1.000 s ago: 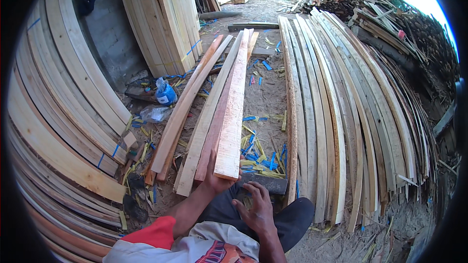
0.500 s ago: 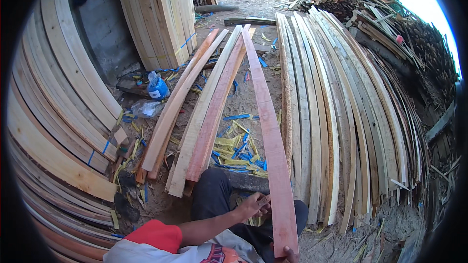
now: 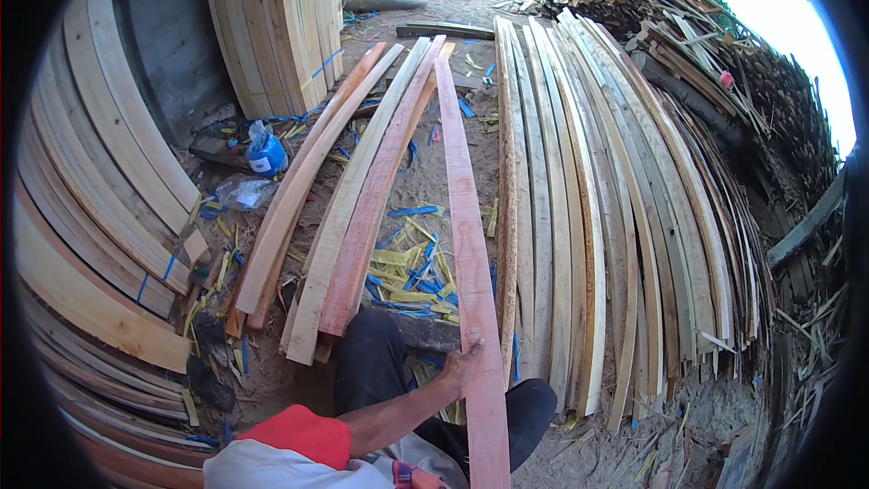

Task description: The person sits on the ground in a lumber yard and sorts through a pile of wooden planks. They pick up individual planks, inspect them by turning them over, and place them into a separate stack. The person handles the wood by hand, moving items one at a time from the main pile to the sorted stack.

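A long reddish plank (image 3: 472, 272) runs from close to my body away over the ground between two rows of lumber. My left hand (image 3: 462, 368) is closed on the plank's left edge, with part of the hand on the upper face and the other fingers hidden. The near end of the plank runs out of the lower edge of the picture, and my right hand is not in view. Left of this plank lie a pinkish board (image 3: 376, 199) and a pale board (image 3: 358, 208), side by side.
Rows of pale planks (image 3: 561, 217) lie to the right, and a stack of boards (image 3: 118, 172) curves along the left. Yellow and blue strap scraps (image 3: 412, 272) litter the ground. A blue bag (image 3: 265, 152) sits at the left. A scrap-wood pile (image 3: 706, 63) rises at far right.
My left hand has moved from beside the plank onto its edge. The plank has shifted left and nearer in the picture. My right hand has gone out of view at the near end.
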A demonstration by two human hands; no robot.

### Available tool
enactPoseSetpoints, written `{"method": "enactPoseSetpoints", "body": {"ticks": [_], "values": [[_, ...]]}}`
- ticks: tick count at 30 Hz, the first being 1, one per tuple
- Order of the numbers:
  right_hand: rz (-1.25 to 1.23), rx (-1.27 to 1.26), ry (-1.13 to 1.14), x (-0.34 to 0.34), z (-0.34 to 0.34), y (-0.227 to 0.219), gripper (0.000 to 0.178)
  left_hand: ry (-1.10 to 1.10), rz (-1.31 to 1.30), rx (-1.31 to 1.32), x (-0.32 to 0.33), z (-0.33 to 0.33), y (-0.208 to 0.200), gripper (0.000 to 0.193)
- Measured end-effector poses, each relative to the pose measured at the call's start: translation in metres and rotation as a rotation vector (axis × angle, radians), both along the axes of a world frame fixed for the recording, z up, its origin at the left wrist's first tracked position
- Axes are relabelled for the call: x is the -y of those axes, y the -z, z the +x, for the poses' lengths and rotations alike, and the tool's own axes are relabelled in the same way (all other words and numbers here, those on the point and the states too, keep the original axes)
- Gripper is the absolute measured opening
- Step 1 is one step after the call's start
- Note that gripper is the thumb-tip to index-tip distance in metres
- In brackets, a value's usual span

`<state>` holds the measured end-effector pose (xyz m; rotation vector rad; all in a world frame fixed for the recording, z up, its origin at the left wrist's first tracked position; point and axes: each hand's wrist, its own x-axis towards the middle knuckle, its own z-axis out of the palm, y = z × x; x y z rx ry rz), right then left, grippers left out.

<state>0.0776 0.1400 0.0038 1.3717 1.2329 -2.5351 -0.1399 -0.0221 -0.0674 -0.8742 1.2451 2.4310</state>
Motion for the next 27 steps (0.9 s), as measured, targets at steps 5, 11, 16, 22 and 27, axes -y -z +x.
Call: {"method": "enactPoseSetpoints", "body": {"ticks": [5, 11, 16, 22, 27], "values": [[-0.012, 0.022, -0.001, 0.001, 0.009, -0.006, 0.045, -0.064, -0.187, -0.058, -0.006, -0.035, 0.049, 0.044], [-0.063, -0.026, 0.014, 0.011, -0.008, 0.005, 0.043, -0.154, -0.498, -0.173, 0.018, -0.112, 0.04, 0.036], [-0.128, -0.102, -0.002, 0.057, -0.048, 0.029, 0.041, -0.178, -0.645, -0.173, 0.034, -0.106, 0.066, 0.038], [-0.071, -0.18, -0.292, 0.084, -0.071, 0.077, 0.05, -0.056, -0.201, -0.086, 0.05, -0.07, 0.051, 0.049], [0.029, -0.138, -0.726, 0.061, -0.077, 0.065, 0.042, -0.079, -0.324, -0.053, 0.055, -0.051, 0.039, 0.058]]}}
